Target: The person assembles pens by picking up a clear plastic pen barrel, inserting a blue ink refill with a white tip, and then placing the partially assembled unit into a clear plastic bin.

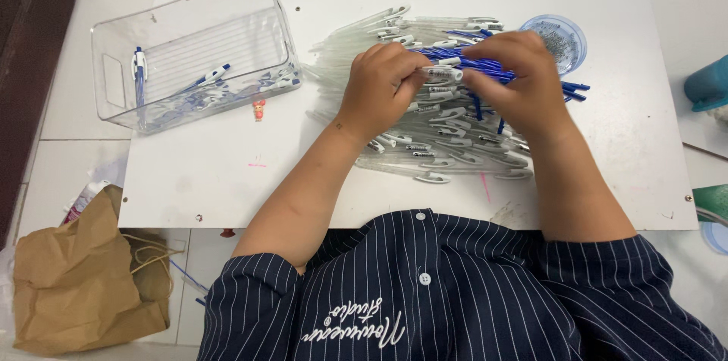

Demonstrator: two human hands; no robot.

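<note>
A: What are the hands doing?
B: Left hand [383, 88] and right hand [523, 80] pinch one clear pen [441, 73] between them, above the pen pile [447, 145].
A: Any tips?
B: Grip both ends, push straight. Beyond lies the blue dish [560, 41].

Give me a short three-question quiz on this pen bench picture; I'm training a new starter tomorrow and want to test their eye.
1. True or false: the clear plastic bin is packed full of pens.
2. What do the left hand and right hand hold between them?
A. a clear pen barrel
B. a paper bag
C. a black cable
3. Which side of the pile of pen parts does the small round blue tub sit on, from the person's view?

Key:
1. False; only a few pens lie in it.
2. A.
3. The right side, at the far end.
</note>
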